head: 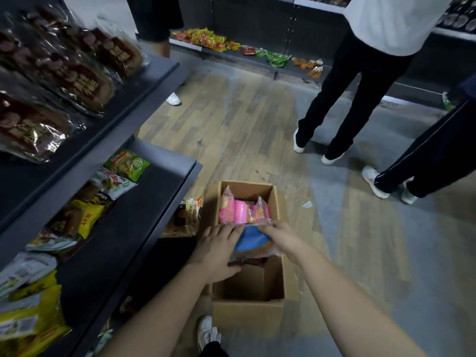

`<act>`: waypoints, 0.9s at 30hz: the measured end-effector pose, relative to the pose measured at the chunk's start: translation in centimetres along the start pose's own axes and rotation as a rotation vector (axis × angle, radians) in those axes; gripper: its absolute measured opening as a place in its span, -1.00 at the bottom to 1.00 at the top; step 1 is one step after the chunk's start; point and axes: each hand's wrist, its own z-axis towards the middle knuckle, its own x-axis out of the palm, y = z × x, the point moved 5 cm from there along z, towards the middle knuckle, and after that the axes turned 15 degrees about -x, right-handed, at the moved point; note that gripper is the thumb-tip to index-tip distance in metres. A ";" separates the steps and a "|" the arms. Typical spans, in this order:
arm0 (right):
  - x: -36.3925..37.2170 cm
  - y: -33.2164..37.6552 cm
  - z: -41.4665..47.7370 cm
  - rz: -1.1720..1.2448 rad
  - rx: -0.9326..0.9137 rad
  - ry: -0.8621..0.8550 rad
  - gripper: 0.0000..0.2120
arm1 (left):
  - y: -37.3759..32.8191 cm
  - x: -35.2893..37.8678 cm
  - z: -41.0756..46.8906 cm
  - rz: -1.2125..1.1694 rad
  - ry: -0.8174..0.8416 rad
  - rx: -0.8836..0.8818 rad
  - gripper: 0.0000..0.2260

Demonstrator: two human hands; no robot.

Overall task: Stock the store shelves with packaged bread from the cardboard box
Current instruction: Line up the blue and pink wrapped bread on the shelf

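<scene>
Currently the left hand (219,251) and right hand (280,240) both grip a blue bread package (251,238) inside the cardboard box (247,313). Pink packages (242,210) remain at its far end. The shelves (154,176) are partly stocked.

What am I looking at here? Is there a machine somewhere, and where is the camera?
There is no machine here: a person is working with bare hands. The single picture comes from a wide-angle camera worn on their head, looking forward and down. The left hand and right hand reach into an open cardboard box standing on the wooden floor. Both hands grip a blue packet. Beyond it, pink packets stand inside the box. On the left are dark shelves holding assorted snack bags. The legs of other people show farther back.
</scene>
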 end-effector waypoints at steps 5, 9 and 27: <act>-0.7 2.1 -2.0 0.178 0.069 0.043 -0.65 | -0.4 -2.0 -0.3 -0.131 0.036 -0.082 -0.43; -2.2 3.9 -1.9 -0.167 -0.208 -0.062 -0.69 | 0.6 -1.7 -0.6 -0.569 0.253 -0.289 -0.58; -0.3 8.1 -6.1 -1.344 -0.909 0.324 -0.29 | 0.7 -3.7 -1.0 -0.938 0.700 -0.317 -0.73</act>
